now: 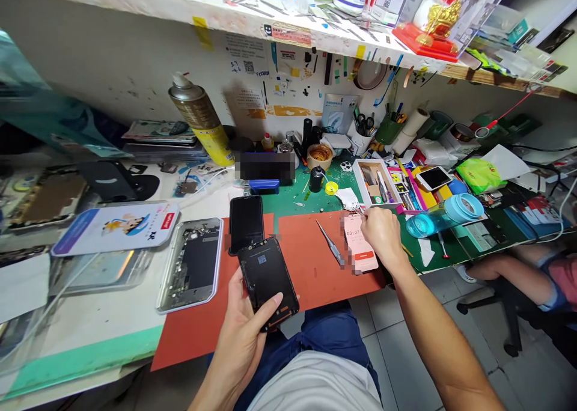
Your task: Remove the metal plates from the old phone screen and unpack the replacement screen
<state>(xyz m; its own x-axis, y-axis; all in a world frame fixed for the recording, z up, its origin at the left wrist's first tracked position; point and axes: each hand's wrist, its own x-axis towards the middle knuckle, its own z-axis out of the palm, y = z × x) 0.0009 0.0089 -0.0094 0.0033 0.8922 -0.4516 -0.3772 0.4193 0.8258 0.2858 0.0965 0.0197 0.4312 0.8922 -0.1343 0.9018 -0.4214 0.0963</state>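
Left hand [246,333] is gripping the phone screen [268,282], long axis running 11 to 5; right hand [383,234] is pinching tiny parts at 2 o'clock, nearer the tweezers [330,244].

pink phone [359,244] screen shows "00:07", other labels too blurred

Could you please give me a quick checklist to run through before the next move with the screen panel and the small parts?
1. Left hand grips screen panel firmly: ok, thumb across its lower edge.
2. Panel clear of the black phone: not ok, its top corner overlaps it.
3. Right hand on the small parts by the white tray: cannot tell what the fingertips hold.
4. Tweezers within reach on the red mat: ok.
5. Open phone housing lies flat, apart from both hands: ok.
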